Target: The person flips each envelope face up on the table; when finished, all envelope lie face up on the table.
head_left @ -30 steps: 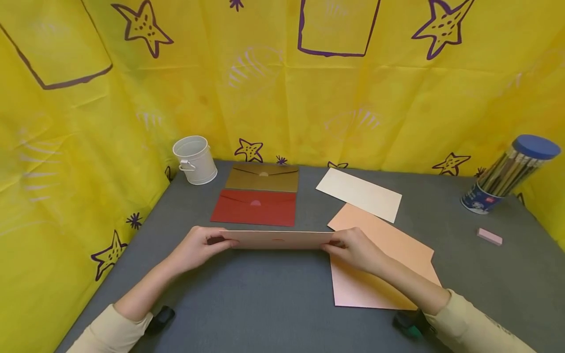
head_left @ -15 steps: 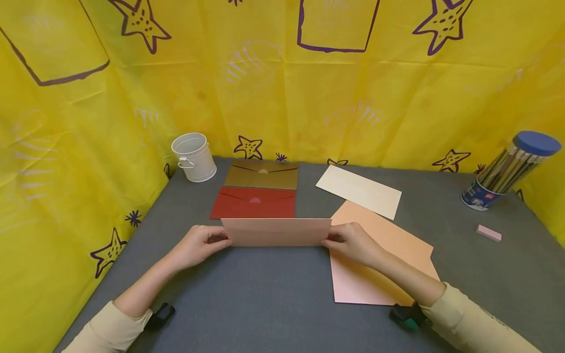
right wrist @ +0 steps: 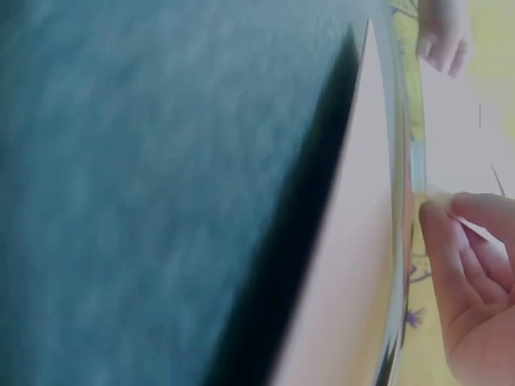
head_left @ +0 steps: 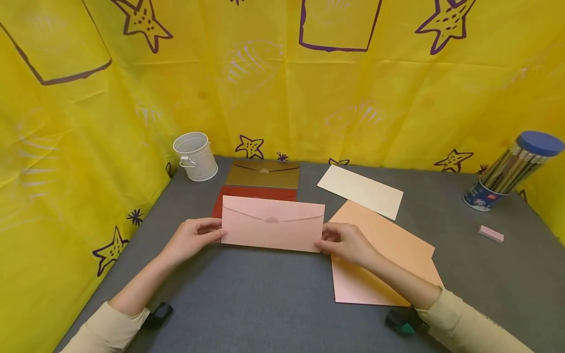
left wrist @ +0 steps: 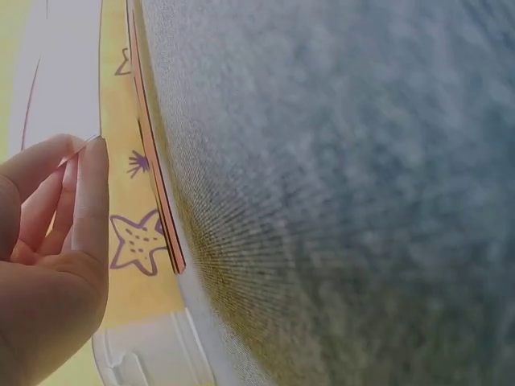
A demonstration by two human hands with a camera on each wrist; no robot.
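Over the counter (head_left: 265, 299), before the red envelope (head_left: 260, 191), the left hand (head_left: 192, 239) and right hand (head_left: 350, 242) are pinching the pink envelope (head_left: 271, 232) at opposite ends; its closed flap (head_left: 271, 209), hidden half a second ago, is now showing, so the closing side is seemingly being presented.

A creased yellow cloth (head_left: 304, 98) hangs behind the dark grey tabletop (head_left: 265, 299) and along its sides, printed with purple-outlined stars (head_left: 250, 147) and paler fish-like shapes (head_left: 255, 63). Soft shadows fall on the grey surface under fairly even light.
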